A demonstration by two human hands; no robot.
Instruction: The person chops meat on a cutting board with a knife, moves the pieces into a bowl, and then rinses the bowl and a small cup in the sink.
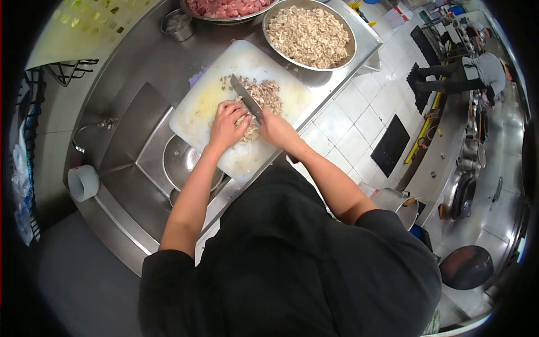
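Note:
My right hand [275, 130] is wrapped round the handle of a kitchen knife [245, 94], whose wide blade points up and to the left across the white cutting board [193, 121]. Beside the blade, my left hand [227, 124] has its fingers curled down over some brownish food pieces, pressing them on the board. Chopped brownish food [269, 94], perhaps mushroom or cooked meat, lies heaped on the far side of the knife. A few bits are scattered left of the blade tip.
Beyond the board stand a large bowl of chopped pale-brown food [309, 36], a bowl of raw pink meat [224, 8] and a small metal cup [177, 25]. A sink [126, 185] with a tap [84, 137] lies left. Another person [477, 76] is at the far right.

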